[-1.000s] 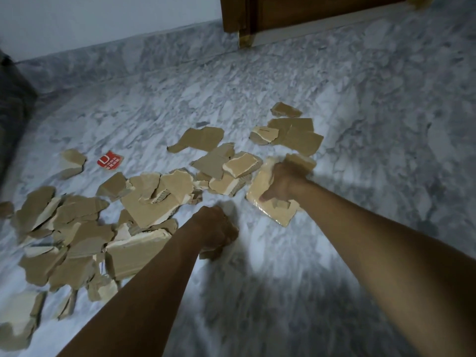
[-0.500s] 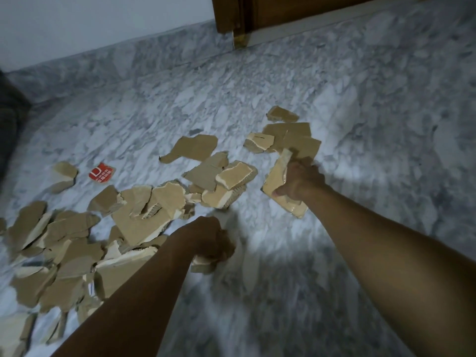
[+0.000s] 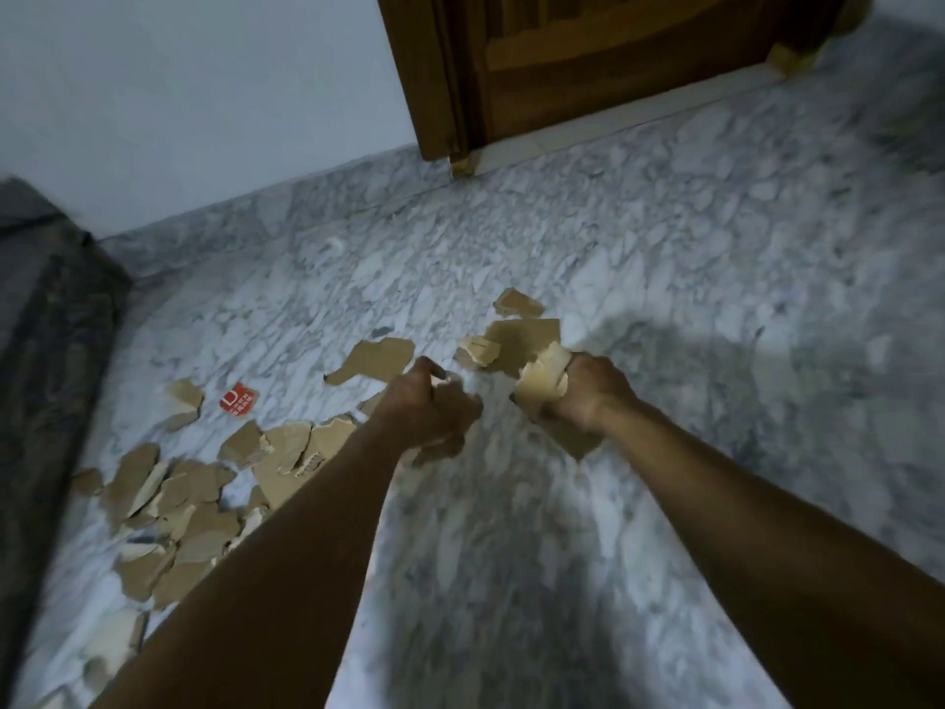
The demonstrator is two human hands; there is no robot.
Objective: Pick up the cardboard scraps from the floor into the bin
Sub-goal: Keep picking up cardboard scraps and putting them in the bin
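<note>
A home room: marble floor (image 3: 665, 258), wooden door (image 3: 588, 64).

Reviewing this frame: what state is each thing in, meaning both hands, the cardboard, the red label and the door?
left hand: curled round small cardboard scraps.
right hand: grips a large cardboard piece.
scrap pile: lying loose on the marble floor, not collected.
red label: flat on the floor.
wooden door: appears closed.
</note>
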